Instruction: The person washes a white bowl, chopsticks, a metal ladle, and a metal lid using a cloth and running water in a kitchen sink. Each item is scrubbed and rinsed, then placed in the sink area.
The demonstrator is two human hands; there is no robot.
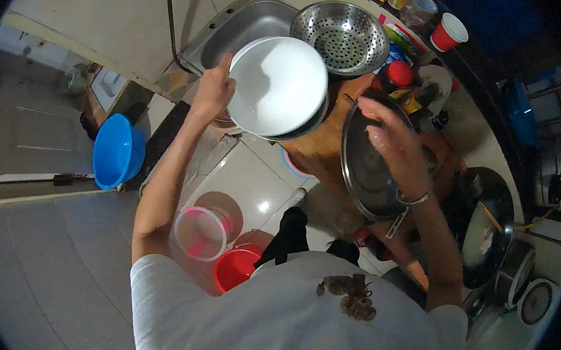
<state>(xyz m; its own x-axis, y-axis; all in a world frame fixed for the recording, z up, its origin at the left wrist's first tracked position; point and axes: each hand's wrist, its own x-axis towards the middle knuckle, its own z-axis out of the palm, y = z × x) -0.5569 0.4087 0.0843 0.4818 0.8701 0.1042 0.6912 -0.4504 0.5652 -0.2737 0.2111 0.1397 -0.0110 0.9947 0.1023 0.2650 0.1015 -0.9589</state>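
My left hand [215, 88] grips the rim of a white bowl [278, 91], its thumb bent over the edge. The bowl is tilted towards me, and its inside shows only white surface and a shadow. Under it the rim of a dark metal vessel [318, 120] peeks out, mostly hidden. My right hand [397, 148], slightly blurred, has its fingers stretched out and holds nothing. It hovers over a dark round pan [362, 167] with a metal handle [397, 224]; whether they touch, I cannot tell. Behind the bowl sits a perforated steel colander [341, 39].
A steel sink [254, 25] lies at the far left. On the right, a wok [485, 230] has a wooden utensil across it. A red-lidded jar [400, 74] and a red paper cup [448, 33] stand behind. Below are a red bucket [238, 269] and a blue basin [118, 152].
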